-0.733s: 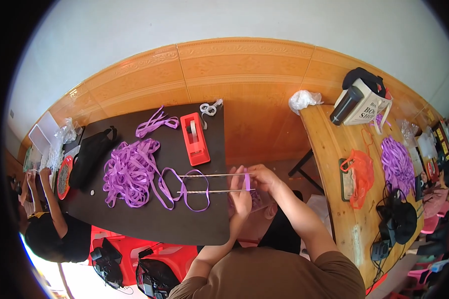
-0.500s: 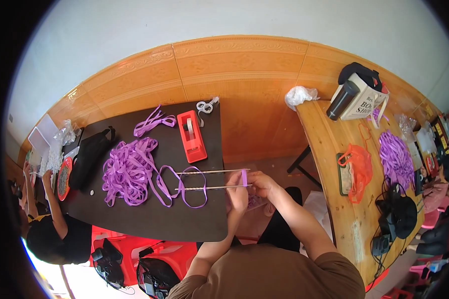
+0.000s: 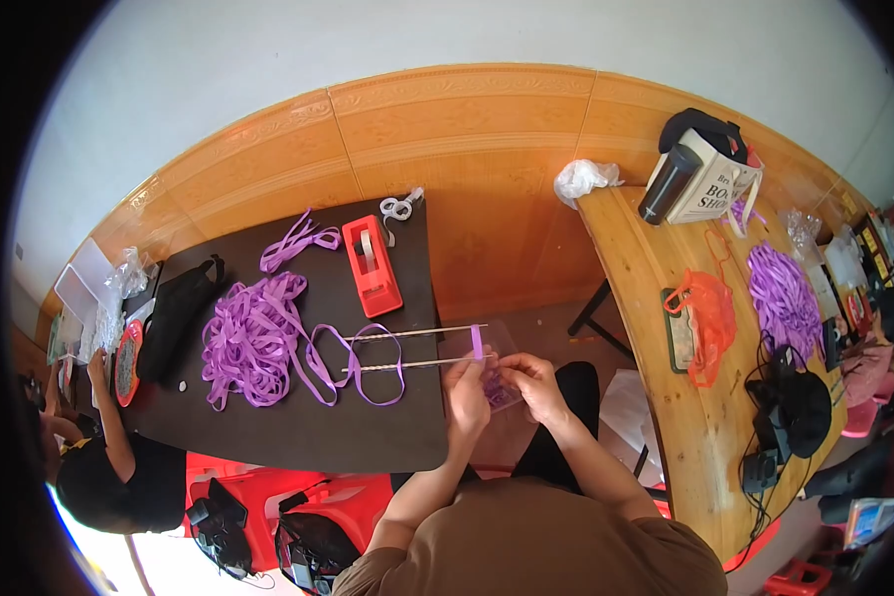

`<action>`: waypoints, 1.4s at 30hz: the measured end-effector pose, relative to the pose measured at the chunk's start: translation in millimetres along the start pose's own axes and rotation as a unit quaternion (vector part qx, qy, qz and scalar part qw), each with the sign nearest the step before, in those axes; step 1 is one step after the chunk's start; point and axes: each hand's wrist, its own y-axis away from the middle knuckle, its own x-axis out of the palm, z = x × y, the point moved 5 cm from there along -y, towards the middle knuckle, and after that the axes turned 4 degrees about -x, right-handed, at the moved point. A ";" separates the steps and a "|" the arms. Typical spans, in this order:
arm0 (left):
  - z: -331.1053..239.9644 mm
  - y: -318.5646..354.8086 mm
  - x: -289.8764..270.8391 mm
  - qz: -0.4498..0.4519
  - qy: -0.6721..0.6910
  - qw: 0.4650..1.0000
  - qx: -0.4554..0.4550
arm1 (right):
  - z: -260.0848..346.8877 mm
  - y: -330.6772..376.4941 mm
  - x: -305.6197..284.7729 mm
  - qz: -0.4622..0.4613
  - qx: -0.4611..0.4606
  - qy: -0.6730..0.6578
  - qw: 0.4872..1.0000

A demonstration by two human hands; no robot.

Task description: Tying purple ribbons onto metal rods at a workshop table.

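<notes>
Two thin rods (image 3: 417,365) lie side by side over the dark table, their right ends past its edge. Purple ribbon (image 3: 477,342) is wrapped across both near those ends. My left hand (image 3: 467,399) is closed just below this wrap, by the nearer rod, and seems to pinch the ribbon there. Close to its right, my right hand (image 3: 536,387) has thumb and fingers pressed together; what they hold is too small to make out. A loose loop of ribbon (image 3: 400,370) runs from the rods to a big purple ribbon heap (image 3: 253,343).
On the dark table (image 3: 368,437) are a red tape dispenser (image 3: 372,268), white-handled scissors (image 3: 397,209) and a black bag (image 3: 181,313). Below my hands is a clear container (image 3: 507,394). The wooden table (image 3: 680,427) holds an orange bag (image 3: 707,323) and more ribbon. A co-worker (image 3: 119,467) sits left.
My right hand has come away from the wrapped ribbon, down and slightly toward me. My left hand has slid a little lower, baring the wrap. The whole view has shifted slightly.
</notes>
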 end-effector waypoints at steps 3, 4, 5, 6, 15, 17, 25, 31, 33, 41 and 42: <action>0.8 7.7 -1.4 0.004 0.006 1.000 -0.004 | -0.7 2.1 0.7 -0.001 -0.009 0.015 1.000; -0.2 9.4 -1.9 0.003 0.006 1.000 -0.001 | 0.1 2.2 1.3 -0.001 -0.009 0.014 1.000; -0.6 11.3 -1.9 0.002 0.006 1.000 0.000 | 1.6 1.9 1.5 0.000 -0.012 0.016 1.000; -2.9 14.0 0.3 0.006 0.003 1.000 0.009 | 3.8 1.6 2.7 0.001 -0.015 0.017 1.000; -4.6 23.6 6.5 -0.010 0.036 0.998 0.052 | 6.6 6.3 5.4 -0.009 -0.005 0.022 1.000; -5.8 26.2 9.5 -0.013 0.055 0.997 0.059 | 5.2 8.8 2.1 -0.008 0.009 0.021 1.000; -8.3 30.8 16.2 -0.065 0.082 0.992 0.074 | 3.3 11.6 -8.3 -0.012 0.009 0.006 1.000; -8.6 30.6 16.7 -0.064 0.098 0.992 0.051 | 4.5 14.6 -9.8 -0.017 0.011 0.013 1.000; -9.5 30.8 17.2 -0.064 0.099 0.992 0.045 | 5.3 15.4 -9.0 -0.019 0.012 0.011 1.000; -13.7 32.4 18.4 -0.086 0.126 0.988 0.016 | 19.4 11.6 -8.5 -0.028 -0.010 0.041 0.999; -15.9 34.8 21.4 -0.096 0.124 0.988 0.007 | 28.9 9.1 -8.1 -0.044 -0.028 0.055 0.997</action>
